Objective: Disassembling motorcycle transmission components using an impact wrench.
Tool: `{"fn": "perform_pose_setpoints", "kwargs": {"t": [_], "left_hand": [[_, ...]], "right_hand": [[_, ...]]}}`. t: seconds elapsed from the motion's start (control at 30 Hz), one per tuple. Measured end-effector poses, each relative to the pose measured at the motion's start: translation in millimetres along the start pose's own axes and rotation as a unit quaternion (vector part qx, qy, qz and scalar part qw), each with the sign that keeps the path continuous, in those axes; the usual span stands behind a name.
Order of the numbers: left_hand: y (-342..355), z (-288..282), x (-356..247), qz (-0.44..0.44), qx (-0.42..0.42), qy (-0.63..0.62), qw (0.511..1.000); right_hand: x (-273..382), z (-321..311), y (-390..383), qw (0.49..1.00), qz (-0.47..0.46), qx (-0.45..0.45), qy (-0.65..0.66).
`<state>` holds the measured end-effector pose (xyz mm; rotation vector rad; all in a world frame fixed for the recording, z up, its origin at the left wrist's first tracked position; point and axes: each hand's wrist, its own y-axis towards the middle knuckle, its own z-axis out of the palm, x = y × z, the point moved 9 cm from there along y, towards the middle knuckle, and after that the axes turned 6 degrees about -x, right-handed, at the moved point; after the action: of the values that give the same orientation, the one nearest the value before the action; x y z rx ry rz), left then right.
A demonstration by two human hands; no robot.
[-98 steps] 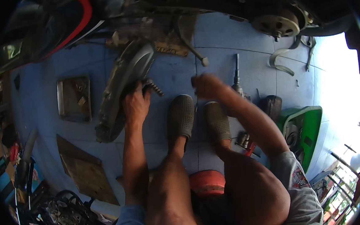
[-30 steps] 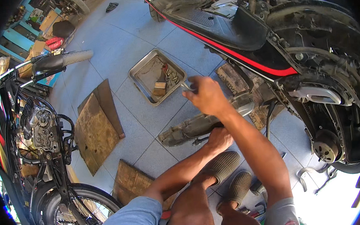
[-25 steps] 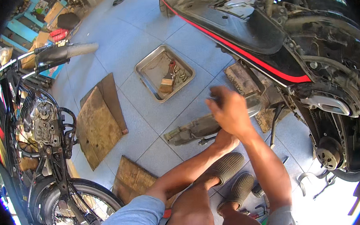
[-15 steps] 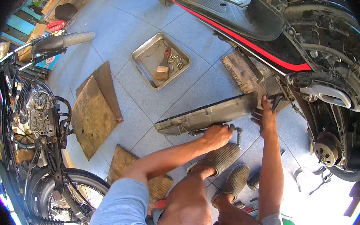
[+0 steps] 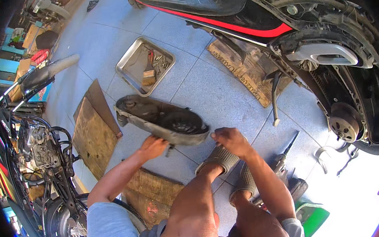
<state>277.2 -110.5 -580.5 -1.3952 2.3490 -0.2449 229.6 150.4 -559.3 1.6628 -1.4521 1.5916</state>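
Note:
A long, dark engine side cover (image 5: 163, 119) is tilted over the tiles in front of me, its hollow inner side showing. My left hand (image 5: 154, 146) grips its near edge, close to a short dark metal piece that sticks out below. By the cover's right end is my right hand (image 5: 230, 140), its fingers curled closed. Whether they touch the cover or pinch something small, I cannot tell. Behind the cover lies a metal tray (image 5: 123, 80) holding a paintbrush (image 5: 148, 76) and several bolts (image 5: 163, 62).
On the right stands a black scooter (image 5: 253, 28) with its drive side exposed and a wooden board (image 5: 239, 72) beneath it. A partly dismantled motorcycle (image 5: 45, 147) fills the left. Cardboard sheets (image 5: 94, 137) lie between. A power tool (image 5: 282, 167) rests beside my right foot.
The cover has moved left from beside the scooter and turned over, showing its hollow side. My left hand has shifted left with it; my right hand has followed to its right end.

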Motion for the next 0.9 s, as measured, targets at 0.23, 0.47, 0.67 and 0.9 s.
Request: {"fn": "perform_pose_setpoints", "kwargs": {"t": [0.23, 0.47, 0.67, 0.9], "left_hand": [[-89.8, 37.5, 152.4, -0.029, 0.093, 0.272, 0.957], [-75.7, 13.0, 280.5, -0.162, 0.056, 0.165, 0.971], [-73.4, -5.7, 333.7, -0.052, -0.096, 0.308, 0.945], [-73.2, -2.6, 321.7, -0.211, 0.028, 0.169, 0.962]], "right_hand": [[-13.0, -27.9, -53.2, 0.98, 0.057, -0.106, 0.161], [-53.2, -61.9, -116.9, 0.971, 0.059, -0.227, 0.053], [-110.6, -120.1, -229.8, 0.876, 0.146, -0.447, -0.108], [-156.1, -156.1, -318.5, 0.807, 0.224, -0.508, -0.202]]}}
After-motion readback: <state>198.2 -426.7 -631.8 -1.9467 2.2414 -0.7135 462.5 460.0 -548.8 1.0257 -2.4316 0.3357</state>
